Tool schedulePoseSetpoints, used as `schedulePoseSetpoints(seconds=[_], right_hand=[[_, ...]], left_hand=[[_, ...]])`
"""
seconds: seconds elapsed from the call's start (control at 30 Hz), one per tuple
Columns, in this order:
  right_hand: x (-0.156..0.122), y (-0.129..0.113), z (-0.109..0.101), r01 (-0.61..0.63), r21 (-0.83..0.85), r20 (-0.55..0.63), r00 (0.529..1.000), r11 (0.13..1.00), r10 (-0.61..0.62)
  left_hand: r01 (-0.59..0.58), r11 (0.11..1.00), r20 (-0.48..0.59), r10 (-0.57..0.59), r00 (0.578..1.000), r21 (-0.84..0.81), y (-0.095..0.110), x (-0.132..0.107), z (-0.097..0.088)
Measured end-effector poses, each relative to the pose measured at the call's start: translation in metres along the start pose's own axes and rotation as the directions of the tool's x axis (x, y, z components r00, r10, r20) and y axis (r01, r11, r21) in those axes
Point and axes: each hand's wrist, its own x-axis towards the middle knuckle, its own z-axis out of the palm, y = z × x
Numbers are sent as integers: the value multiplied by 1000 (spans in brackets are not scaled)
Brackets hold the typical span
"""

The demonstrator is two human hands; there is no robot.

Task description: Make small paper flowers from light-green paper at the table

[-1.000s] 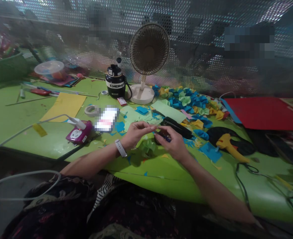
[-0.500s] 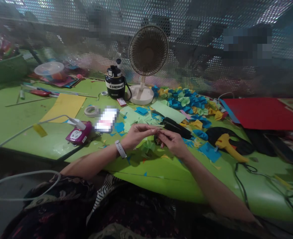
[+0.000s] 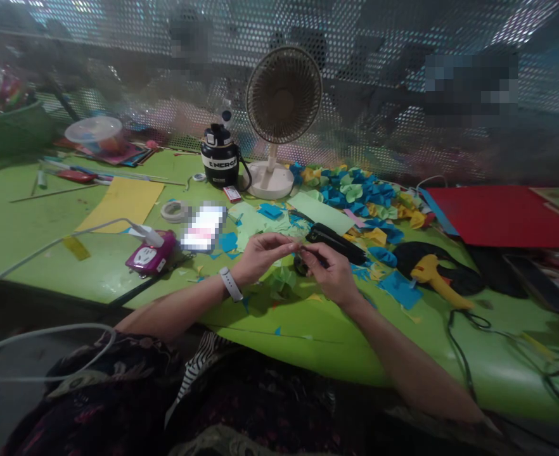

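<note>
My left hand [image 3: 259, 254], with a white watch on the wrist, is pinched at the fingertips on a small light-green paper piece [image 3: 296, 242]. My right hand [image 3: 329, 271] meets it from the right, fingers also pinched on that piece. Both hover just above the green table [image 3: 308, 329]. A crumpled green paper flower [image 3: 282, 278] lies under the hands. A black stapler [image 3: 335, 241] lies just behind my right hand.
A small fan [image 3: 279, 114] and a black ENERGY jug [image 3: 220, 161] stand at the back. A heap of blue, green and yellow paper flowers [image 3: 360, 193] lies right of the fan. A yellow glue gun [image 3: 434, 275], red sheet [image 3: 502, 218], pink socket [image 3: 149, 256], phone [image 3: 203, 229] and tape roll [image 3: 173, 210] lie around.
My fingertips have drawn closer together on the paper piece; the right hand has shifted slightly up and left. Everything else on the table is as before.
</note>
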Motion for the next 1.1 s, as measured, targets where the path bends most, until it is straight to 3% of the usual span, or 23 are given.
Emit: schedulePoseSetpoints(seconds=[0.2, 0.37, 0.47, 0.6, 0.87, 1.03, 1.1], right_hand=[[0, -2, -1, -94, 128, 143, 987, 987, 75], [-2, -1, 2, 45, 13, -7, 999, 999, -45], [-2, 0, 2, 89, -80, -33, 995, 993, -92], [-1, 2, 0, 58, -67, 1, 998, 996, -58], [3, -2, -6, -86, 119, 147, 987, 989, 68], [3, -1, -4, -28, 83, 8, 1000, 996, 27], [2, -1, -3, -46, 76, 16, 999, 996, 45]], left_hand=[[1, 1000, 30, -2, 1000, 12, 2, 0, 0], [-52, 999, -21, 53, 998, 15, 6, -3, 3], [-72, 997, -7, 72, 997, 22, 7, -3, 3], [-81, 994, 17, 80, 997, 73, 7, -2, 2], [-48, 995, 66, 42, 997, 83, 5, -1, 1], [-63, 996, 3, 63, 998, 62, 10, -2, 4], [-66, 997, 15, 66, 998, 40, 10, -2, 4]])
